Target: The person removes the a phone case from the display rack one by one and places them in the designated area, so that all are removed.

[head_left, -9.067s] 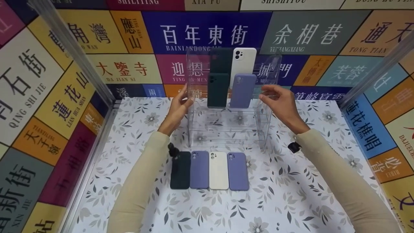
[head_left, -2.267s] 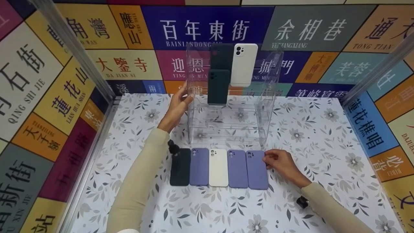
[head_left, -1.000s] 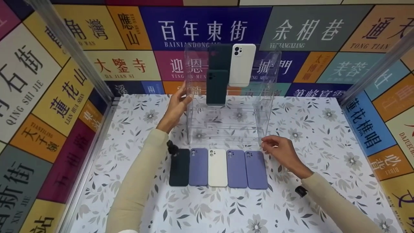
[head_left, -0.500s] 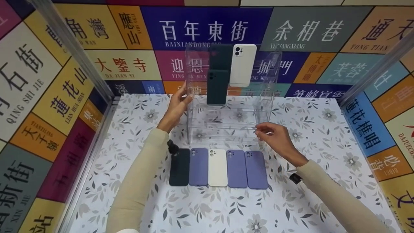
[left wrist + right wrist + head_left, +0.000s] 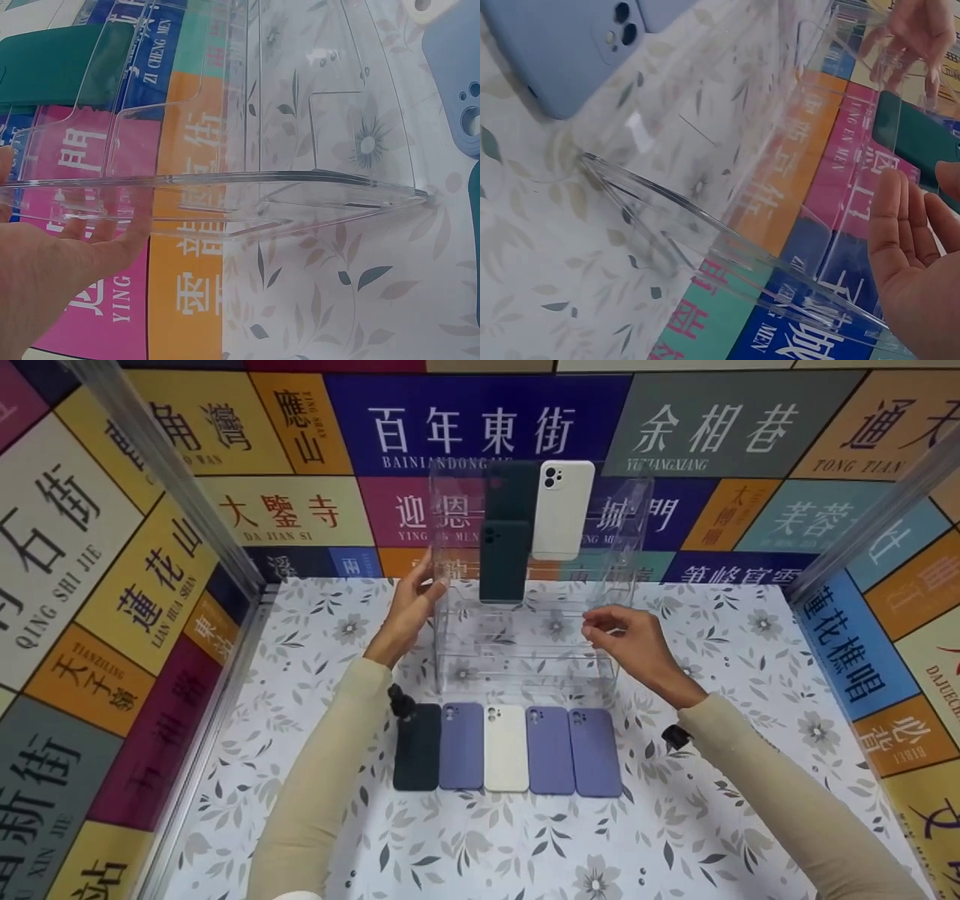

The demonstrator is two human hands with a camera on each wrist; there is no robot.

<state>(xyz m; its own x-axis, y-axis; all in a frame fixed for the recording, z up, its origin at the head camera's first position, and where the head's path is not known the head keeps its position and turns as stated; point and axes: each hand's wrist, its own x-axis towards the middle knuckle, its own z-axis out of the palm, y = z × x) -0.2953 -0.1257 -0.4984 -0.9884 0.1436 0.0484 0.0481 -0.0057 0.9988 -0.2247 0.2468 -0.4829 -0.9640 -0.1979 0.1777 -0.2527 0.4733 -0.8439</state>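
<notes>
A clear acrylic display stand (image 5: pixel 517 641) stands upright on the table. My left hand (image 5: pixel 409 611) grips its left side panel, seen from close by in the left wrist view. My right hand (image 5: pixel 634 641) holds nothing, its fingers loosely bent near the stand's right side. On the upper tiers are a white phone case (image 5: pixel 562 521), a dark green phone case (image 5: pixel 504 570) and another dark green one behind it, partly hidden. Before the stand lie, left to right, a dark case (image 5: pixel 417 754), a purple case (image 5: pixel 461 750), a white case (image 5: pixel 506 754) and two more purple cases (image 5: pixel 596 757).
A flower-patterned cloth (image 5: pixel 300 720) covers the table. Walls with coloured sign panels (image 5: pixel 480 424) enclose it at the back and both sides, with metal corner posts (image 5: pixel 187 487). The stand's lower tiers reach forward almost to the row of cases.
A purple case that stood before the white one on the stand now lies at the row's right end. My right hand has risen from there towards the stand; the left stays put.
</notes>
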